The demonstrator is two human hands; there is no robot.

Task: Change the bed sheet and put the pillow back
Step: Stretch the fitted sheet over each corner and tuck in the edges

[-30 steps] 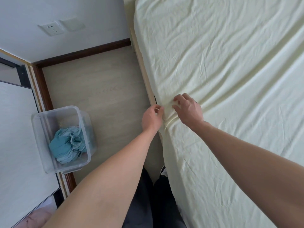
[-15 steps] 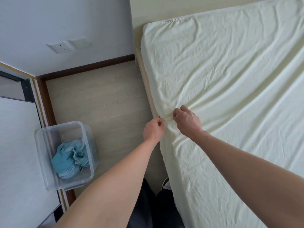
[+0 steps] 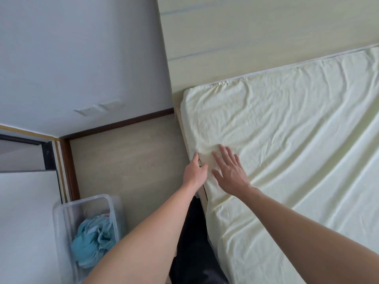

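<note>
Pale-yellow fitted sheet (image 3: 287,152) covers the mattress; your right hand (image 3: 229,173) presses it flat, fingers wide. Your left hand (image 3: 194,171), fingers straight, tucks at the bed's left edge; next, likely smooth wrinkles and fetch the pillow.

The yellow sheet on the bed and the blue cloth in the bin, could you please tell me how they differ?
The pale yellow sheet lies spread across the mattress, creased; the blue cloth is crumpled in the clear bin on the floor. Both hands touch the sheet; neither touches the cloth. Both are fabric.
</note>
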